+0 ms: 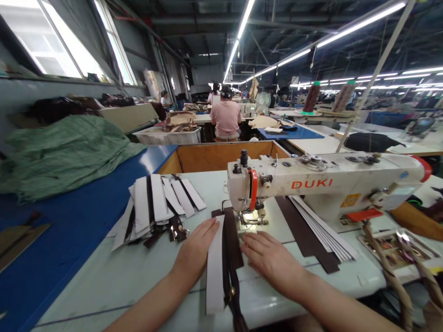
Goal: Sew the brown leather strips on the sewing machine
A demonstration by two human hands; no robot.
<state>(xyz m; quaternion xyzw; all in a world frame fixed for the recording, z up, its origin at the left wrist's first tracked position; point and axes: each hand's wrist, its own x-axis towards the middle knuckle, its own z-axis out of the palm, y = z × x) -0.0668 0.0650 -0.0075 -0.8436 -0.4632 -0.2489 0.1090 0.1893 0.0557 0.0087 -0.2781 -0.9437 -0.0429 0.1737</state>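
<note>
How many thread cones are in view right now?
2: a dark thread cone and a lighter thread cone, both standing beyond the sewing machine. Others may be hidden.

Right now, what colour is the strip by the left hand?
The strip is white, clearest in the head view.

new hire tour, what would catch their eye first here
The white DUKI sewing machine fills the right of the view, its red lettering standing out. In front of its needle, the left hand rests on a white strip, with the right hand beside a dark zippered strap. A pile of white and dark strips lies to the left.
</note>
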